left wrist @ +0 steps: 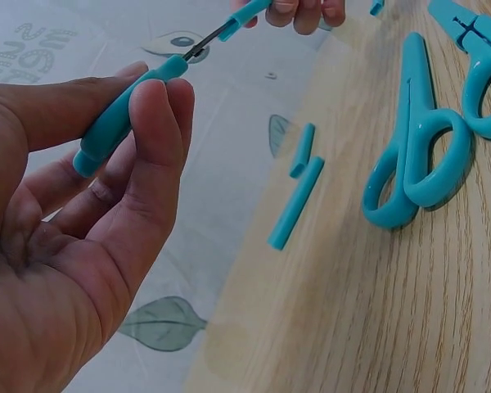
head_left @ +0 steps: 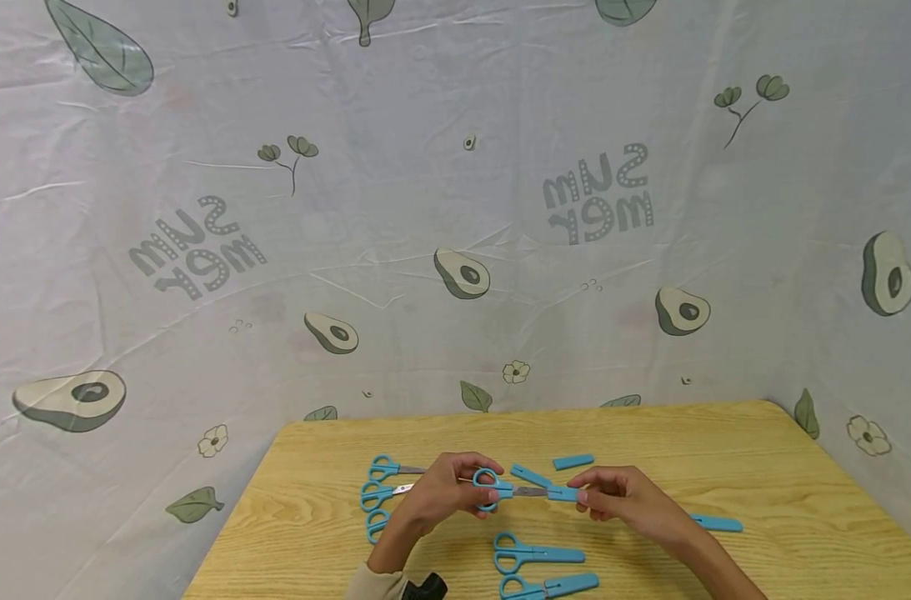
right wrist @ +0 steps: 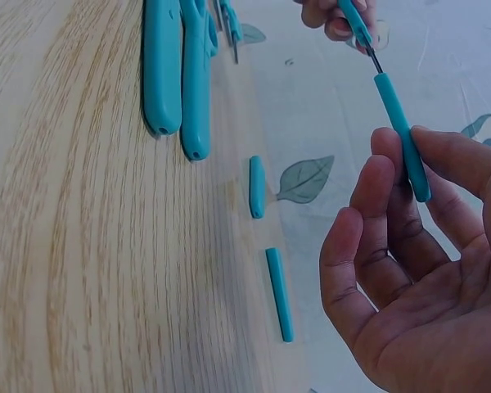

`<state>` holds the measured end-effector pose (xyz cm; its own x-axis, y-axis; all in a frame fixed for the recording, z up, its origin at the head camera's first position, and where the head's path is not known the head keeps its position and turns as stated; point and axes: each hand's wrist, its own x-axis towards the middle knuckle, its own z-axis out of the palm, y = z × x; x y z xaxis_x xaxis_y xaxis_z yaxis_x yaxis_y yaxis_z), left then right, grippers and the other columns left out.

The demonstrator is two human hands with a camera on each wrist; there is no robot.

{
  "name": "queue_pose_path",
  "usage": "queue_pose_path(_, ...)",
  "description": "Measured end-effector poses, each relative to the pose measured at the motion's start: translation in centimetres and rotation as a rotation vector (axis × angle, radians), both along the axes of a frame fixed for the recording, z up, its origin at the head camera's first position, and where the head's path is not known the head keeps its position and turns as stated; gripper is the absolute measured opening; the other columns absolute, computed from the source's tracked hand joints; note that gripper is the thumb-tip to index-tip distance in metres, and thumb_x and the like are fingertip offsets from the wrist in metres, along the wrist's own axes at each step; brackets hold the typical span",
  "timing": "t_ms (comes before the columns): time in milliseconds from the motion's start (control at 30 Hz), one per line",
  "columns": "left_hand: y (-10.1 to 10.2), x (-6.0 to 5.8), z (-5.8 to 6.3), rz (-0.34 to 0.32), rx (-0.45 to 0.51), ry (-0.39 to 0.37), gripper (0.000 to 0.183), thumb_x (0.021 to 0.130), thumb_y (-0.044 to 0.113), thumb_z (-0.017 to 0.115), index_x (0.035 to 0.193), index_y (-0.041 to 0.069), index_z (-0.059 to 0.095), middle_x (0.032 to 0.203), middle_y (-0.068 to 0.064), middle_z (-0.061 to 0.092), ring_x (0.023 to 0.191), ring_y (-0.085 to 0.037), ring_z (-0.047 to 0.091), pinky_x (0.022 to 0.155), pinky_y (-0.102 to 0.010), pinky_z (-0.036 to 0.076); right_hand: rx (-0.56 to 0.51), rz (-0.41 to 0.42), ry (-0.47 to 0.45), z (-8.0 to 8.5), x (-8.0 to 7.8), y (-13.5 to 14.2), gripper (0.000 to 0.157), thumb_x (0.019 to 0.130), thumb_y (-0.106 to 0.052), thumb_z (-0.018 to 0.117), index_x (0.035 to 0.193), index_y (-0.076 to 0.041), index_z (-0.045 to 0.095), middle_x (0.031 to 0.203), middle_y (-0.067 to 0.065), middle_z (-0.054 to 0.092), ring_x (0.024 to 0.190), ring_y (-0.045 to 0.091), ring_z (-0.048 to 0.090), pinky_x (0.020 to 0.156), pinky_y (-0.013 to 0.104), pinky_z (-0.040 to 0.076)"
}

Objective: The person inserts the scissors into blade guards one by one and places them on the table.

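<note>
Blue-handled metal scissors point(head_left: 504, 491) pinched by left hand point(head_left: 453, 487), held above light wooden table point(head_left: 312, 500) — blade point(head_left: 530, 492) met at tip by slim blue plastic sheath point(head_left: 563, 493), likewise pinched by right hand point(head_left: 618, 493).

Shows pale wood grain across the table point(head_left: 808, 475). Carries, at left, three blue-handled scissors point(head_left: 385, 492), set one behind another. Near the front, holds two sheathed scissors point(head_left: 553, 554) (with handles pointing left), lying alongside each other. Farther back, bears two loose blue covers point(head_left: 573, 462); off to the right, another blue piece point(head_left: 721, 523), partly hidden.
</note>
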<state>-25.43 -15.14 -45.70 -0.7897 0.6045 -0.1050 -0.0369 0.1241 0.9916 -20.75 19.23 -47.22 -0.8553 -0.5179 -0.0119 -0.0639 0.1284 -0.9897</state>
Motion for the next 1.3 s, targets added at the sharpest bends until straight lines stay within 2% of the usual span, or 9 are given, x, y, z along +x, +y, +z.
queue_pose_path(167, 0.2, 0.1, 0.2, -0.002, -0.002, 0.013, 0.031, 0.100, 0.001, 0.073, 0.131, 0.001, 0.071, 0.097, 0.001, 0.072, 0.085, -0.014, 0.079, 0.071, -0.027, 0.067, 0.003, -0.002, 0.000, 0.0, 0.0, -0.1, 0.040, 0.112, -0.021, 0.059, 0.139, 0.009, 0.063, 0.109, 0.002, 0.075, 0.096, 0.020, 0.071, 0.085, 0.034, 0.064)
queue_pose_path(433, 0.6, 0.4, 0.5, 0.004, -0.005, 0.036, 0.035, 0.100, -0.002, 0.072, 0.134, -0.008, 0.067, 0.096, 0.000, 0.072, 0.083, -0.014, 0.079, 0.070, -0.028, 0.067, 0.009, -0.006, -0.002, 0.1, 0.0, -0.3, 0.040, 0.113, -0.021, 0.059, 0.140, 0.009, 0.062, 0.109, 0.002, 0.074, 0.095, 0.019, 0.071, 0.085, 0.034, 0.064)
queue_pose_path(767, 0.6, 0.5, 0.5, 0.026, -0.002, 0.029, 0.032, 0.098, 0.004, 0.078, 0.128, 0.001, 0.073, 0.098, -0.005, 0.070, 0.084, -0.018, 0.079, 0.074, -0.039, 0.069, 0.004, -0.014, -0.021, -0.1, 0.0, -0.7, 0.039, 0.113, -0.021, 0.059, 0.140, 0.007, 0.063, 0.109, 0.002, 0.074, 0.094, 0.018, 0.070, 0.083, 0.034, 0.063)
queue_pose_path(1300, 1.1, 0.7, 0.5, 0.018, 0.007, 0.012, 0.035, 0.098, 0.001, 0.076, 0.132, -0.006, 0.069, 0.095, -0.002, 0.070, 0.084, -0.020, 0.079, 0.071, -0.032, 0.068, 0.019, -0.029, 0.007, 0.2, 0.3, -1.2, 0.040, 0.112, -0.022, 0.060, 0.139, 0.008, 0.064, 0.109, 0.006, 0.073, 0.089, 0.013, 0.068, 0.081, 0.033, 0.063)
